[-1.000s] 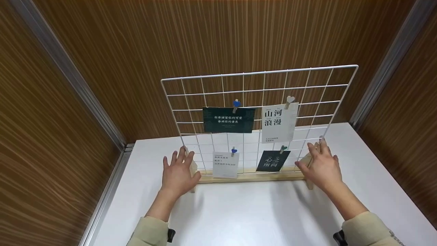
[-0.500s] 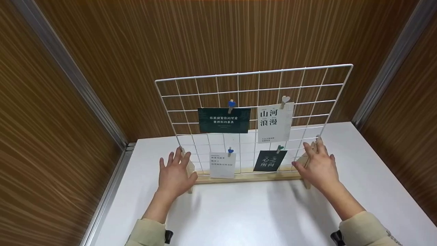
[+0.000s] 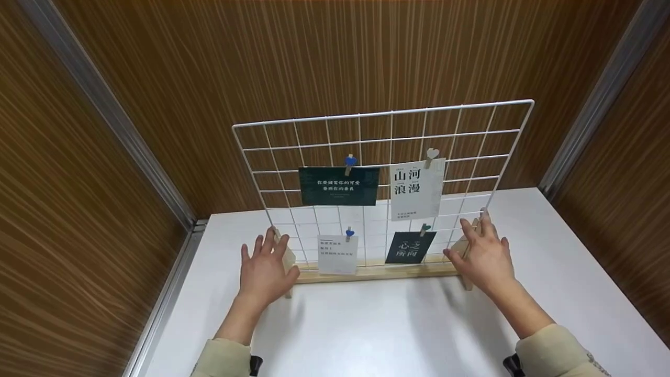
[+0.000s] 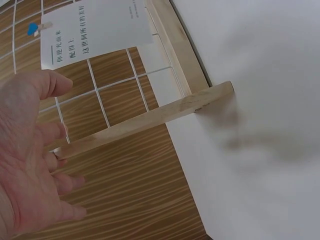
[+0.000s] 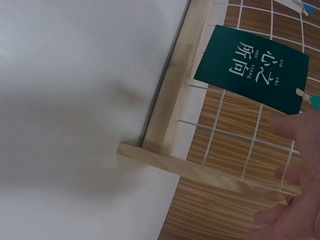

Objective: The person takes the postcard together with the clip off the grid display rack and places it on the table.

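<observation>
A white wire grid stands upright in a wooden base on the table. Four-sided cards hang from it by small heart clips: a wide dark green card, a tall white card, a smaller white card and a small dark green card. My left hand touches the left wooden side piece with its fingertips, thumb spread apart. At the other end, my right hand touches the right side piece with loosely extended fingers.
The white table runs back to a wood-grain wall. More wood-grain panels rise at both sides, joined by grey metal strips. A blue heart clip and a white one sit on the upper cards.
The grid with its base and cards has shifted slightly left on the table. Both hands have moved left along with it, keeping their places at its ends.
</observation>
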The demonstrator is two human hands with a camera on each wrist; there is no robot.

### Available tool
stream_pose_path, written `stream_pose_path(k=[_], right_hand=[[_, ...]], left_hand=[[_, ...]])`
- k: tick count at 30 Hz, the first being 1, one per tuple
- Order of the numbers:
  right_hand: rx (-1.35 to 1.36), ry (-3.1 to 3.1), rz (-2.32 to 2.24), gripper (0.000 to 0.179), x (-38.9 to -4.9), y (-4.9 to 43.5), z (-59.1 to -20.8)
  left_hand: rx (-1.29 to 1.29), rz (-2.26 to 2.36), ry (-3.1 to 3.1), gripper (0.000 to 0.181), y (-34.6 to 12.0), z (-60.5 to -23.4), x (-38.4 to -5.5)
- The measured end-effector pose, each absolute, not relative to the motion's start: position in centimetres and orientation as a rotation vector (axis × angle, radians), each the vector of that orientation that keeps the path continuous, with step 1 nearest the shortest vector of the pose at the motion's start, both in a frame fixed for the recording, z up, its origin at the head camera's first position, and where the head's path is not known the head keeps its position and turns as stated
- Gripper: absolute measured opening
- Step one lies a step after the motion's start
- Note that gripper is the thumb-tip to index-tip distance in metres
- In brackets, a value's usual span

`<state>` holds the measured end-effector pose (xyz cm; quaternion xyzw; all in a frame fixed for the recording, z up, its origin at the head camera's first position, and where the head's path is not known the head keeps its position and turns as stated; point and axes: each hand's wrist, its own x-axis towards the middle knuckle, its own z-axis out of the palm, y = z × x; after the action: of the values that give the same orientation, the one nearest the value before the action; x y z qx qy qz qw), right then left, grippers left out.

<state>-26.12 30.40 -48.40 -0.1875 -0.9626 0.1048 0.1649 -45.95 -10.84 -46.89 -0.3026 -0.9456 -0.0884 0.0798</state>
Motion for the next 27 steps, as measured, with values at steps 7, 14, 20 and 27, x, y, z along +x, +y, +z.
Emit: stream_pose_path(k=[7,14,20,27], right_hand=[[-0.542,-2.754,0.31,0.084,-26.28,30.43,-48.48],[-0.528,-2.758,0.304,0.084,-26.18,30.58,-48.65],[-0.529,-2.772,0.342,0.084,-26.12,30.72,-48.58],[-0.537,-2.785,0.351,0.084,-26.22,30.78,-48.36]], left_hand=[[-0.905,-0.235,-2.833,0.075,-10.89,-46.92,-45.9],[-0.9,-0.246,-2.846,0.075,-10.81,-46.98,-45.78],[-0.904,-0.236,-2.843,0.076,-10.85,-46.97,-45.9],[-0.923,-0.232,-2.818,0.075,-11.04,-47.17,-46.06]])
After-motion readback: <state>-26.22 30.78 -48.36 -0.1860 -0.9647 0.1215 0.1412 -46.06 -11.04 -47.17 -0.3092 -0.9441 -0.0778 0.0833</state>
